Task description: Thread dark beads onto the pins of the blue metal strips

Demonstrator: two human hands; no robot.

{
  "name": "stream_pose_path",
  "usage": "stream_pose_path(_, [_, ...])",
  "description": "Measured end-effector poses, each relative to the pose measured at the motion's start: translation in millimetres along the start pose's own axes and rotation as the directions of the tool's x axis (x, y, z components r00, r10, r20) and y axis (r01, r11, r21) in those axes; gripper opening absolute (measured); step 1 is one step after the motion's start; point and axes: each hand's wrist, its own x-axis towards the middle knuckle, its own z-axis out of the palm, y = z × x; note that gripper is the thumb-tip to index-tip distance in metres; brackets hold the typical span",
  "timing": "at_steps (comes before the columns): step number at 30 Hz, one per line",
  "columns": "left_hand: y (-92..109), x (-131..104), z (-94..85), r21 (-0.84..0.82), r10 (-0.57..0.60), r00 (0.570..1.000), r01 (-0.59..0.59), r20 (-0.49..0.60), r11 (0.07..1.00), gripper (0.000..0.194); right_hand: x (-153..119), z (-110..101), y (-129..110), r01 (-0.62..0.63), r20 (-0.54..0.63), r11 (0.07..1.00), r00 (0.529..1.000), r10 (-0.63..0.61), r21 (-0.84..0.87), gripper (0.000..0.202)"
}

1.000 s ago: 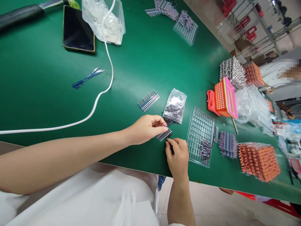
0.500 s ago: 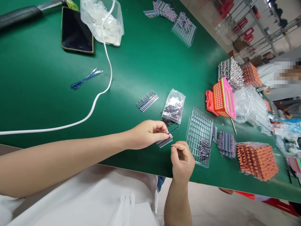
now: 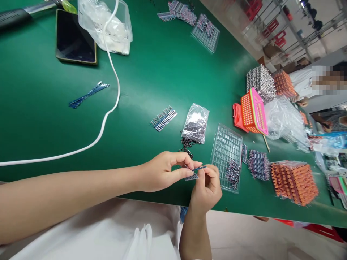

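My left hand (image 3: 165, 171) pinches a thin blue stick-like piece (image 3: 199, 168) between thumb and forefinger, low over the front of the table. At the far end of that piece, my right hand (image 3: 207, 187) has its thumb and forefinger closed together; whatever lies between those tips is too small to make out. Under the fingers shows a strip of small parts (image 3: 193, 177), partly hidden. Just beyond my left hand, small dark beads (image 3: 187, 144) spill from a clear plastic bag (image 3: 195, 122). Right of the hands lies a clear celled tray (image 3: 225, 144) with dark purplish pieces (image 3: 233, 171) heaped in it.
Another strip of blue-and-white pieces (image 3: 164, 118) lies left of the bag. A white cable (image 3: 94, 139) crosses the green table (image 3: 146, 72) near a phone (image 3: 76, 38) and a plastic tub (image 3: 128, 36). Rightward stand a basket (image 3: 252, 110) and orange stacks (image 3: 294, 182). A person (image 3: 306, 81) is beyond.
My two hands have come together: the right fingertips now meet the end of the blue piece. My left hand has moved nearer the table's front edge. The whole view has shifted slightly.
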Motion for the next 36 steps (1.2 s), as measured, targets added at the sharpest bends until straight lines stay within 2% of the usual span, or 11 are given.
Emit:
stream_pose_path(9, [-3.5, -1.2, 3.2, -0.123, -0.026, 1.0, 0.024, -0.013, 0.992, 0.008, -6.5, -0.7, 1.2, 0.18, -0.082, 0.973, 0.978, -0.193, -0.148, 0.018])
stream_pose_path(14, [-3.2, -1.3, 3.9, -0.177, -0.054, 0.998, 0.048, -0.028, 0.983, 0.009, -9.0, -4.5, 4.9, 0.256, -0.047, 0.928, 0.959, -0.278, -0.272, 0.023])
stream_pose_path(19, [-4.3, 1.3, 2.0, -0.191, -0.065, 0.997, 0.055, -0.049, 0.98, 0.011, -7.4, -3.9, 2.3, 0.319, -0.016, 0.907, 0.942, -0.336, -0.275, 0.034])
stream_pose_path(23, [-3.1, 2.1, -0.3, -0.153, -0.062, 0.997, 0.053, -0.054, 0.987, 0.012, -6.6, -3.0, -0.1, 0.326, 0.002, 0.903, 0.941, -0.339, -0.278, 0.036])
stream_pose_path(28, [1.4, 2.1, -2.4, -0.003, -0.056, 0.996, 0.056, -0.074, 0.998, 0.015, -8.1, -3.1, 1.6, 0.334, 0.018, 0.898, 0.939, -0.344, -0.288, 0.032])
stream_pose_path(30, [2.3, 2.8, -2.5, -0.006, -0.072, 0.995, 0.071, -0.075, 0.997, 0.016, -8.9, -3.1, 2.1, 0.319, 0.023, 0.903, 0.945, -0.326, -0.289, 0.029])
stream_pose_path(33, [2.2, 4.9, -1.7, -0.102, -0.119, 0.989, 0.11, -0.083, 0.989, 0.015, -9.3, -3.1, 1.2, 0.254, 0.023, 0.943, 0.967, -0.255, -0.218, 0.022])
stream_pose_path(36, [1.9, 7.0, -0.4, -0.142, -0.153, 0.981, 0.136, -0.122, 0.98, 0.016, -8.4, -3.3, -0.8, 0.121, 0.019, 0.991, 0.993, -0.12, -0.055, 0.014])
